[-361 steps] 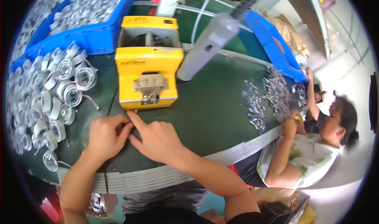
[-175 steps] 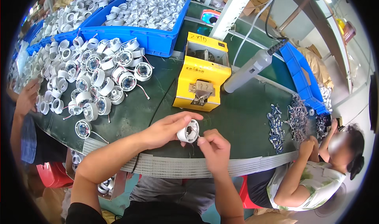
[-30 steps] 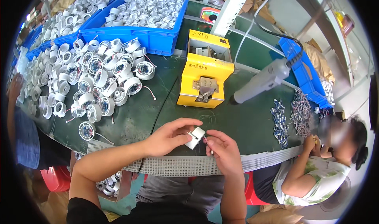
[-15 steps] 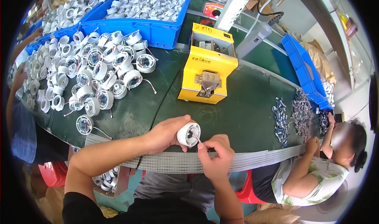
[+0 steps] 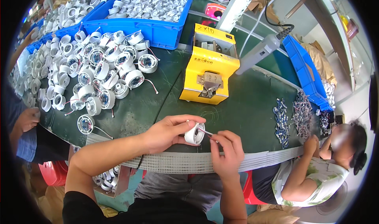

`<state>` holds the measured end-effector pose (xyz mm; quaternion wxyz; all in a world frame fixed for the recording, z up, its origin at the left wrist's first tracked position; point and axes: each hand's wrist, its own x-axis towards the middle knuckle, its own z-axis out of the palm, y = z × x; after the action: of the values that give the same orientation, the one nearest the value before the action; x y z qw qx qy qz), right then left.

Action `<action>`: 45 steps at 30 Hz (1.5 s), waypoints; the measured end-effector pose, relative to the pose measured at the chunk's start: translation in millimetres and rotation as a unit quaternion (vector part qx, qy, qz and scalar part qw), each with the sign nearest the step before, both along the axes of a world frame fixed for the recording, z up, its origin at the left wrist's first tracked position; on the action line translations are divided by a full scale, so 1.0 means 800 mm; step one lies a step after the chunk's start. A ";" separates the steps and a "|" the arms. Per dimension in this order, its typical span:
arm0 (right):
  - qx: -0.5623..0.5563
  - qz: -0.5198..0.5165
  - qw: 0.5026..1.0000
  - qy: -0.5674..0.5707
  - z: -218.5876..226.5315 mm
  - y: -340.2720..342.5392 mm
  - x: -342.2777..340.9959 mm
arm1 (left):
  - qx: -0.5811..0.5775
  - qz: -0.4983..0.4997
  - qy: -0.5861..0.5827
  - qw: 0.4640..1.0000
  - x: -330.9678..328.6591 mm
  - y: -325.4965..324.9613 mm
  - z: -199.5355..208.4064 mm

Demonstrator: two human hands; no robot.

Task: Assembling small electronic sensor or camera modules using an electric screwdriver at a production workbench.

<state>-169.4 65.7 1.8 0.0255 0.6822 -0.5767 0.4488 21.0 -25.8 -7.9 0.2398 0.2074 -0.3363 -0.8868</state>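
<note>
My left hand (image 5: 169, 133) grips a white round plastic housing (image 5: 194, 134) above the near edge of the bench, its open side turned to the right. From that opening run thin wires (image 5: 207, 133), pinched between the thumb and fingers of my right hand (image 5: 227, 149). The inside of the housing is mostly hidden at this angle. Beyond my hands stands a yellow machine (image 5: 205, 76) with a metal mechanism on its front. At left lies a single white housing (image 5: 85, 124) with a circuit board inside and a wire trailing from it.
A heap of white housings (image 5: 100, 70) covers the left of the green bench. Behind it, a blue bin (image 5: 158, 36) holds small white parts. Wired component bundles (image 5: 281, 123) lie at right, near a seated co-worker (image 5: 304, 172). Another person's hand (image 5: 27, 119) shows at far left.
My right hand has drawn right, pulling the wires out straighter. The housing has shifted slightly right and turned more sideways. At far left, another person's hand has come to the bench edge.
</note>
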 end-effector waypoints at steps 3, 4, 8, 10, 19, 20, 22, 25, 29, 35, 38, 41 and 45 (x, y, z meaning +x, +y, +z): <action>-0.019 0.017 0.999 0.034 0.009 0.001 -0.003 | -0.005 0.015 0.001 1.000 0.001 0.002 0.004; 0.055 0.054 0.996 -0.040 0.012 0.001 -0.003 | -0.021 0.031 -0.007 0.999 0.001 0.003 0.004; 0.128 0.155 0.953 -0.228 0.004 -0.004 -0.004 | -0.046 0.026 0.024 0.998 -0.002 0.004 -0.001; 0.152 0.137 0.931 -0.301 0.003 -0.002 0.005 | -0.084 0.025 0.083 0.993 -0.003 0.005 -0.011; 0.127 0.107 0.874 -0.456 -0.004 -0.001 0.037 | -0.065 -0.022 0.101 0.992 0.001 0.011 -0.009; 0.102 0.098 0.902 -0.408 -0.003 -0.002 0.039 | -0.064 -0.019 0.102 0.993 0.001 0.012 -0.008; 0.086 0.071 0.926 -0.360 -0.013 0.003 0.041 | -0.064 -0.038 0.113 0.991 -0.001 0.014 -0.007; 0.052 0.024 0.967 -0.247 -0.019 0.001 0.043 | -0.059 -0.043 0.123 0.990 -0.001 0.016 -0.008; 0.073 0.050 0.880 -0.466 -0.021 -0.012 0.055 | -0.066 -0.023 0.149 0.986 -0.005 0.017 -0.012; 0.162 0.124 0.887 -0.414 -0.028 -0.019 0.019 | -0.242 -0.018 -0.095 0.965 -0.005 0.012 -0.009; 0.017 -0.043 0.955 -0.292 -0.004 -0.041 0.006 | -0.141 -0.024 -0.119 0.983 0.002 -0.001 -0.005; -0.123 -0.081 0.973 -0.179 0.034 -0.107 -0.023 | -0.109 0.003 -0.115 0.987 -0.003 0.001 -0.016; -0.043 -0.004 0.953 -0.299 0.056 -0.137 -0.015 | -0.074 0.015 -0.123 0.990 0.000 0.001 -0.019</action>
<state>-181.6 -44.1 46.6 -0.1170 0.5127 -0.5412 0.6562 21.2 -25.0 -23.3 0.2249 0.3015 -0.4250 -0.8233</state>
